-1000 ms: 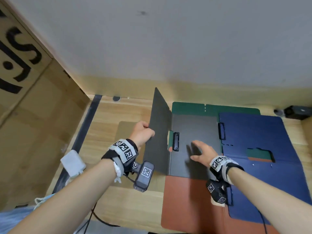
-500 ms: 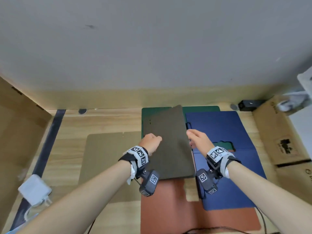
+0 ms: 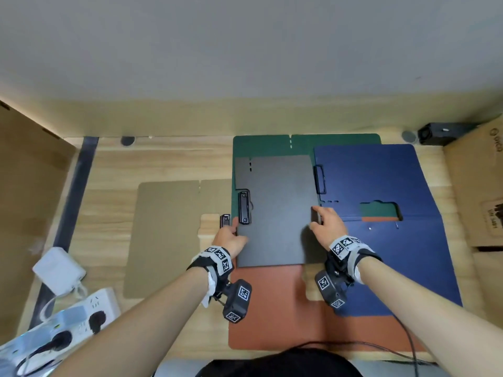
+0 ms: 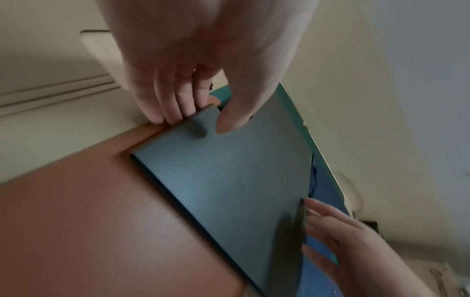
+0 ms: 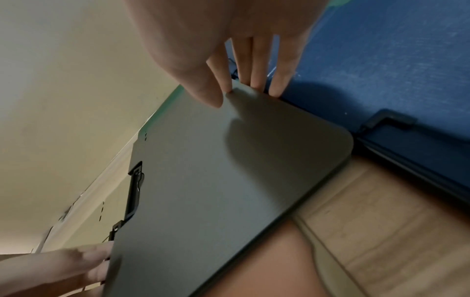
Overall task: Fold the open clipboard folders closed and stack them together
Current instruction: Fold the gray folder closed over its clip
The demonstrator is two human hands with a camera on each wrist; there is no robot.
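Observation:
A dark grey clipboard folder [image 3: 275, 210] lies folded shut on top of an open green folder [image 3: 261, 144] and a rust-red one [image 3: 272, 308]; its black clip [image 3: 243, 208] shows at its left edge. My left hand [image 3: 231, 238] pinches the grey folder's left edge, thumb on top [image 4: 198, 118]. My right hand [image 3: 324, 224] pinches its right edge in the same way [image 5: 239, 90]. An open blue folder [image 3: 381, 180] lies to the right, and an open tan folder [image 3: 163, 235] lies flat to the left.
The wooden table ends at a wall behind. A cardboard box [image 3: 479, 186] stands at the right and a cardboard panel [image 3: 27, 186] at the left. A white adapter [image 3: 58, 270] and a power strip [image 3: 68, 322] lie front left. A small black device [image 3: 441, 133] sits back right.
The grey folder's upright cover swung right and down until shut. My right hand left the inner panel for the right edge; my left hand now holds the left edge.

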